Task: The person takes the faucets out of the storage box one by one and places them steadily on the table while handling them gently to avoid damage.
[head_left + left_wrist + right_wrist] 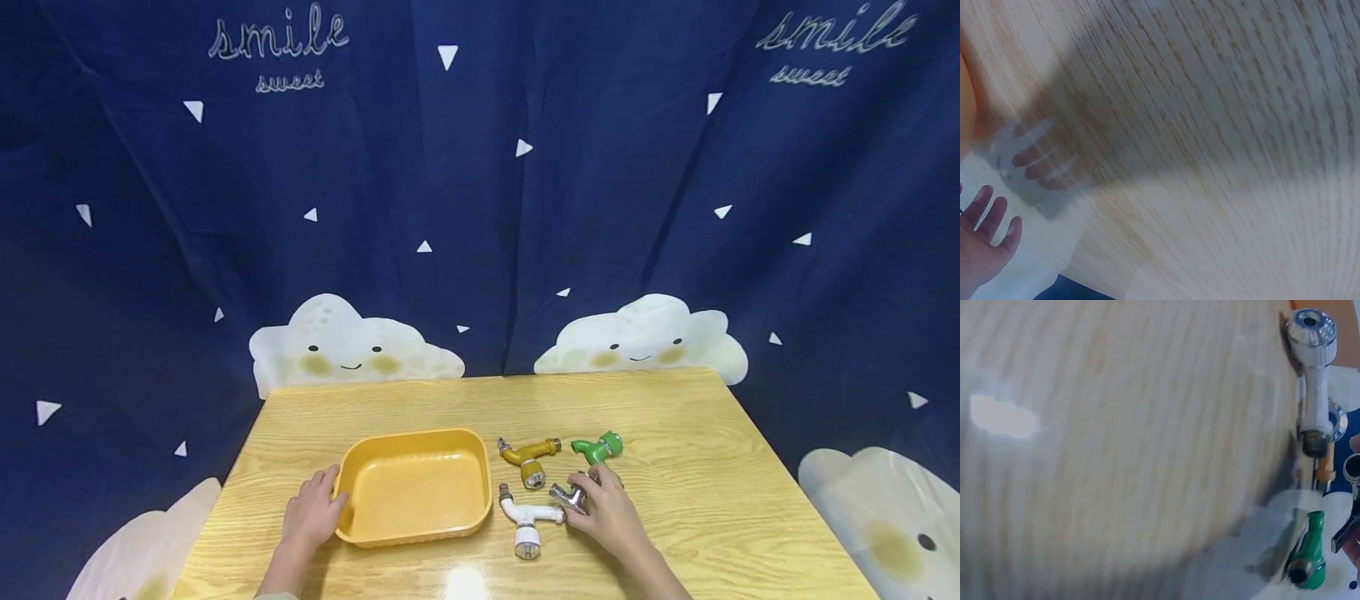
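A yellow-orange plastic tray [420, 433] stands left of the middle of the table. At its left rim is my left hand [309, 512], fingers loosely extended; the left wrist view shows those fingers [991, 215] spread. Right of the tray, my right hand [609, 510] grips a small chrome tap [573, 498], partly covered by the fingers. In the right wrist view this chrome tap [1349, 519] shows only at the edge. Beside it lies a white tap [528, 514]. Behind are a mustard-yellow tap [528, 454] and a green tap [597, 450], the latter partly behind my right hand.
The wooden table [712, 500] extends to the right of my right hand. A dark blue curtain [480, 208] with white triangles and printed clouds hangs behind the table and at both sides.
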`<state>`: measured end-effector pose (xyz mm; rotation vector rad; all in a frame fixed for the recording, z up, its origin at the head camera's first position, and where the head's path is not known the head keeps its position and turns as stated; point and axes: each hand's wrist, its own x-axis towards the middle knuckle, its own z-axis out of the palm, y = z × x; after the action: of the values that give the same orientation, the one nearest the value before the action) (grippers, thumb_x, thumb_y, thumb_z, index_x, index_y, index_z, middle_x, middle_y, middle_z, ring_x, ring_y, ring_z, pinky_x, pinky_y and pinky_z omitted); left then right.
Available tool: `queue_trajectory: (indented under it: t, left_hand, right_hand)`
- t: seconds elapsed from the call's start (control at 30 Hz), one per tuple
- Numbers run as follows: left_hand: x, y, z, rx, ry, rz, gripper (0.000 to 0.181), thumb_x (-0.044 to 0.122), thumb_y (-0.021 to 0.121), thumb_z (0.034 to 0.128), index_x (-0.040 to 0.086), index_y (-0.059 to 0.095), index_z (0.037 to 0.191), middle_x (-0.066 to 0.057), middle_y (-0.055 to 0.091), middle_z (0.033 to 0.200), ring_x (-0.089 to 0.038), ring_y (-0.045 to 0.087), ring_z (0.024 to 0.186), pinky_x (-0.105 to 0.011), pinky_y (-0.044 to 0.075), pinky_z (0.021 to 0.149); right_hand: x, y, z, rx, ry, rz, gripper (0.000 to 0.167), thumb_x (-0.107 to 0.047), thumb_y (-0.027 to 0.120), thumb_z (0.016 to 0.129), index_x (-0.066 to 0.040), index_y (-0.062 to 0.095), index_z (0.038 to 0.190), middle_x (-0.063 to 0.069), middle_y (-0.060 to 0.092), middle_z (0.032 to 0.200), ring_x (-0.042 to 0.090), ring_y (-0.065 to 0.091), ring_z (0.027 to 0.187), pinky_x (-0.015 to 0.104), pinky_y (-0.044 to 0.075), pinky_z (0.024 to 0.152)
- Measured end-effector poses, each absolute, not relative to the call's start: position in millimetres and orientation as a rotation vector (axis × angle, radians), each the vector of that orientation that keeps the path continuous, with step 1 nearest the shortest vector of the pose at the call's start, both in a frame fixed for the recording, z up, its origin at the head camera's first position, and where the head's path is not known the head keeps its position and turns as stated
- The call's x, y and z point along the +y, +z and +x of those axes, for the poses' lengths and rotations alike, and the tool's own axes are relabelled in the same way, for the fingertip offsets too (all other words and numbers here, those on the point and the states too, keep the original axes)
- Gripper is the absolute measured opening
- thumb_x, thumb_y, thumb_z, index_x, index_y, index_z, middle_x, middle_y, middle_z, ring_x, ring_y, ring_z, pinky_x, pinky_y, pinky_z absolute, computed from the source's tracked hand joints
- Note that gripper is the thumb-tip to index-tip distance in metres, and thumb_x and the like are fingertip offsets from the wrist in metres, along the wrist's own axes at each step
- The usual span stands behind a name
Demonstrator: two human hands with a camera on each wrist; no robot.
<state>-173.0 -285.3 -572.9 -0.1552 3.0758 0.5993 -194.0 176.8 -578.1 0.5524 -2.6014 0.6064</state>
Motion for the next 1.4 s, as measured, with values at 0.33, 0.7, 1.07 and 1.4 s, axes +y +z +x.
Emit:
queue_trajectory:
  t: [0.33, 0.7, 1.07, 1.4]
  left_hand:
    - [-285.3, -570.7, -171.7, 3.061, 0.6, -0.159, 0.053, 0.026, 0.047, 0.0897, 0.002, 0.037, 0.136, -0.023, 0.046, 0.126, -0.041, 0.043, 0.113, -0.062, 0.037, 0.086]
    - [-285.3, -569.7, -171.7, 3.058, 0.608, -0.16, 0.052, 0.027, 0.047, 0.0904, 0.002, 0.037, 0.136, -0.023, 0.045, 0.127, -0.042, 0.043, 0.114, -0.063, 0.036, 0.087]
    - [-285.4, -569.7, -171.7, 3.067, 0.604, -0.147, 0.052, 0.026, 0.047, 0.0903, 0.002, 0.037, 0.135, -0.022, 0.046, 0.125, -0.042, 0.044, 0.112, -0.062, 0.037, 0.085]
    - [-285.8, -572.2, -172.6, 3.076, 0.602, -0.148, 0.051, 0.026, 0.047, 0.0905, 0.002, 0.038, 0.135, -0.022, 0.046, 0.126, -0.042, 0.044, 0.112, -0.062, 0.038, 0.085]
  right_hand:
    - [194.1, -591.5, -187.8, -2.679, 0.668, 0.469, 0.044, -0.022, 0.082, 0.056, -0.016, 0.067, 0.097, -0.001, 0.048, 0.091, 0.009, 0.043, 0.078, 0.023, 0.044, 0.062]
    - [205.7, -603.6, -184.0, -2.708, 0.684, 0.397, 0.042, -0.02, 0.082, 0.055, -0.018, 0.066, 0.094, -0.005, 0.045, 0.086, 0.008, 0.041, 0.076, 0.021, 0.042, 0.06]
    - [211.1, -607.3, -182.6, -2.787, 0.652, 0.314, 0.041, -0.023, 0.081, 0.058, -0.016, 0.066, 0.096, 0.0, 0.046, 0.088, 0.011, 0.041, 0.075, 0.021, 0.041, 0.058]
    - [209.6, -604.5, -181.7, -2.841, 0.656, 0.281, 0.04, -0.025, 0.08, 0.06, -0.016, 0.066, 0.096, 0.0, 0.045, 0.088, 0.011, 0.041, 0.075, 0.023, 0.042, 0.059]
